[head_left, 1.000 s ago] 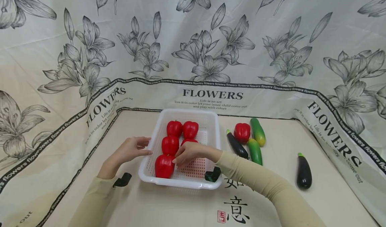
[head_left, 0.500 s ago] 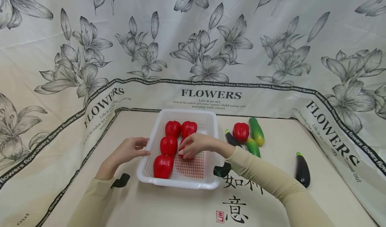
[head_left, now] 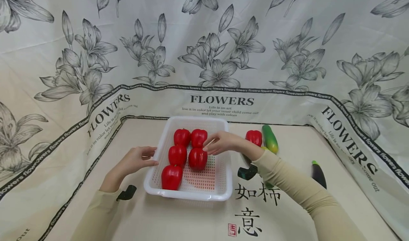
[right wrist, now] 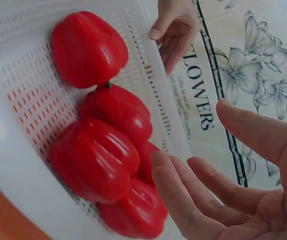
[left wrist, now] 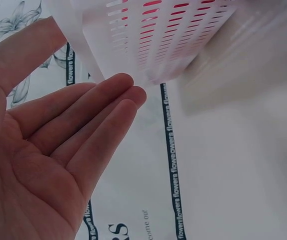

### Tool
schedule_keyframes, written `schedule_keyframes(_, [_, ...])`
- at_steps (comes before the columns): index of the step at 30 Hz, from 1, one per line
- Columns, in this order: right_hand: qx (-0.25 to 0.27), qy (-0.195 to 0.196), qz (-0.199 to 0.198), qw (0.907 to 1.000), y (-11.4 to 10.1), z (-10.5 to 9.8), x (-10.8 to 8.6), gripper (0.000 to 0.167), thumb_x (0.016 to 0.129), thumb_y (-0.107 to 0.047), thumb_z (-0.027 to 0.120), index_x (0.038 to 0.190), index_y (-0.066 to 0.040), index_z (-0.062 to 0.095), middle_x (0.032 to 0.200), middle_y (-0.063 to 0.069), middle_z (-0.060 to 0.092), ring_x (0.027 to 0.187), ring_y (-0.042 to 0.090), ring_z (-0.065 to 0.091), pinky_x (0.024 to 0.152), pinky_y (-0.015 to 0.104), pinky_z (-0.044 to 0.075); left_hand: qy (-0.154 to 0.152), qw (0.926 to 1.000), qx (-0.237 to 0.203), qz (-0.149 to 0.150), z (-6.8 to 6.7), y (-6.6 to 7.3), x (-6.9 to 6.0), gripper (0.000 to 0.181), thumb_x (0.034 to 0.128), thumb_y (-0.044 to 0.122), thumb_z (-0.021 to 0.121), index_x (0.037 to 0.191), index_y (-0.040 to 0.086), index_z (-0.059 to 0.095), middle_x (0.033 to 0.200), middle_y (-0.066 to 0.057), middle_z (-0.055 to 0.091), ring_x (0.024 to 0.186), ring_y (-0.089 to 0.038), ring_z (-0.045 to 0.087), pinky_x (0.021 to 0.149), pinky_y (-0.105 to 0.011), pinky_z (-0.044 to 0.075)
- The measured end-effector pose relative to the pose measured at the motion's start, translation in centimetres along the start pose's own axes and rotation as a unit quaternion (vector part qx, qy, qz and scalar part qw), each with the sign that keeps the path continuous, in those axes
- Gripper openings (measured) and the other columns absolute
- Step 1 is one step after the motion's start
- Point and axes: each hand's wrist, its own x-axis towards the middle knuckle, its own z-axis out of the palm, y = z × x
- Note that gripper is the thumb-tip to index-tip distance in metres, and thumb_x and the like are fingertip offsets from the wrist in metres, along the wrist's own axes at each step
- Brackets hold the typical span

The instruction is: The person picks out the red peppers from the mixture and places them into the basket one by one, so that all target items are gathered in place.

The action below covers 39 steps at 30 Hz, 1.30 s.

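Note:
In the head view, a white perforated plastic basket (head_left: 204, 195) holds several red bell peppers (head_left: 197, 159) grouped toward its left and back. My right hand (head_left: 225, 143) is over the basket's right half, just beside the peppers. Its fingers are loosely extended and hold nothing; in the right wrist view a gap shows between thumb and fingers. At the basket's left side is my left hand (head_left: 135, 160), thumb and fingers near the rim. The left wrist view shows its fingers straight, close to the basket wall (left wrist: 98, 30); whether they touch it I cannot tell.
Right of the basket lie another red bell pepper (head_left: 254, 137) and a cucumber (head_left: 270, 139). More vegetables there are partly hidden by my right forearm. An eggplant (head_left: 318, 175) lies farther right. A flower-printed cloth (head_left: 220, 104) rises behind the table.
My right hand has gone from the front-left pepper to the right-hand middle one, then off it to the right, uncovering that pepper. The left hand stays at the basket's left side.

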Motion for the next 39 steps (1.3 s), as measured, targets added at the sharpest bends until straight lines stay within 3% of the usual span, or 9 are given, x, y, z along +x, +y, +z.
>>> schedule_keyframes(6, [0.011, 0.03, 0.016, 0.9994, 0.1, -2.0, -0.9, 0.044, 0.088, -0.019, 0.067, 0.126, 0.002, 0.056, 0.112, 0.02, 0.066, 0.093, 0.02, 0.069, 0.091, 0.042, 0.054, -0.002, 1.0, 0.0, -0.001, -0.1, 0.1, -0.1, 0.06, 0.0791, 0.029, 0.077, 0.127, -0.001, 0.057, 0.119, -0.018, 0.064, 0.107, -0.034, 0.063, 0.086, -0.044, 0.056])
schedule_keyframes(18, [0.033, 0.064, 0.053, 0.996, 1.9, -5.8, -1.6, 0.052, 0.089, -0.02, 0.066, 0.132, 0.003, 0.048, 0.124, 0.021, 0.06, 0.112, 0.031, 0.062, 0.091, 0.035, 0.055, -0.003, 1.0, -0.001, 0.004, 0.0, -0.1, -0.1, 0.059, 0.0792, 0.03, 0.077, 0.126, 0.0, 0.058, 0.119, -0.017, 0.065, 0.107, -0.033, 0.064, 0.086, -0.043, 0.056])
schedule_keyframes(28, [0.05, 0.088, 0.068, 0.9925, 4.1, -9.0, -2.5, 0.055, 0.09, -0.022, 0.065, 0.135, 0.003, 0.045, 0.13, 0.023, 0.055, 0.103, 0.02, 0.066, 0.094, 0.037, 0.053, -0.004, 1.0, -0.004, 0.002, 0.2, 0.0, -0.2, 0.059, 0.0795, 0.029, 0.076, 0.127, 0.0, 0.057, 0.12, -0.018, 0.064, 0.107, -0.034, 0.063, 0.087, -0.044, 0.056])
schedule_keyframes(39, [0.043, 0.1, 0.1, 0.989, 6.3, -11.1, -4.0, 0.059, 0.093, -0.024, 0.06, 0.139, 0.006, 0.038, 0.138, 0.026, 0.047, 0.123, 0.035, 0.053, 0.108, 0.048, 0.039, -0.001, 1.0, -0.001, 0.005, -0.1, 0.2, -0.2, 0.06, 0.0793, 0.031, 0.076, 0.128, 0.001, 0.057, 0.12, -0.018, 0.064, 0.108, -0.034, 0.063, 0.086, -0.044, 0.056])
